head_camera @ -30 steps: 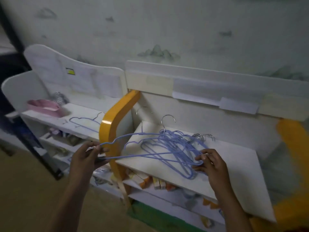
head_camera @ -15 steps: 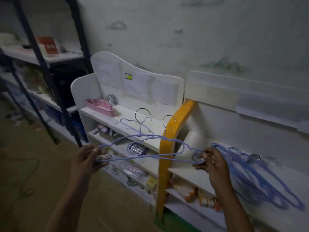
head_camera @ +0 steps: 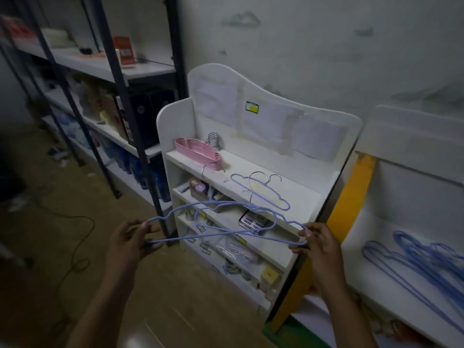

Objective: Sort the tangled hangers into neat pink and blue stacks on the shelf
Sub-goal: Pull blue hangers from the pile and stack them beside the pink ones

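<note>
I see a pale blue hanger (head_camera: 221, 223) with a silver hook, and another blue hanger (head_camera: 261, 190) on the white shelf (head_camera: 296, 197). The stack of hangers (head_camera: 198, 150) there is pink. To the right, a blue tangle (head_camera: 424, 257) lies beside a yellow-orange panel (head_camera: 351, 197). A yellow label (head_camera: 251, 107) marks the white backboard.

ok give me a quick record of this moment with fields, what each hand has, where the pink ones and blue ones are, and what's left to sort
left hand: left hand grips one end of the held blue hanger
right hand: right hand pinches its other end
pink stack: pink hangers piled at the left of the top shelf
blue stack: one blue hanger on the shelf, right of the pink ones
left to sort: tangled blue pile on the neighbouring shelf to the right
</note>
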